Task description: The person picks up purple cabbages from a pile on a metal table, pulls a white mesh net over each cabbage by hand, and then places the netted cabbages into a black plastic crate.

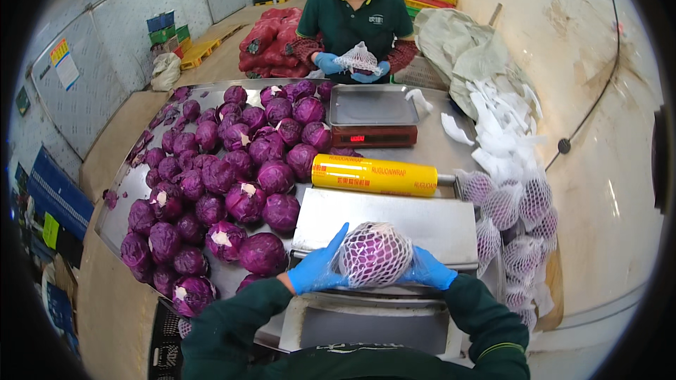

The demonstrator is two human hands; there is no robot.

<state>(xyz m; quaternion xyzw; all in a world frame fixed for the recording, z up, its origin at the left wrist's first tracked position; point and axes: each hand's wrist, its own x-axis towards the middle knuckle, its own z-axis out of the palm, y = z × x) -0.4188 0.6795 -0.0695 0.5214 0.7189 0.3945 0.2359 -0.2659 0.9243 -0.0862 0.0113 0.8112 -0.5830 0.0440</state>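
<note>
A red cabbage [374,256] in a white foam net, with clear film about it, is held between my two blue-gloved hands. On its left side is my left hand [319,266], thumb and fingers spread around it. My right hand [429,270] grips the opposite side, its fingertips partly hidden behind the cabbage. Both hands are over the front edge of a flat metal plate [385,216] on a wrapping machine. Behind the plate lies a yellow roll of wrap film [375,175] on a metal rod.
Many loose red cabbages [237,163] cover the steel table's left side. A digital scale [374,116] stands behind the film roll. Netted cabbages [523,248] and white foam nets [501,121] pile up at right. Across the table, a co-worker [356,21] holds a partly netted cabbage [362,66].
</note>
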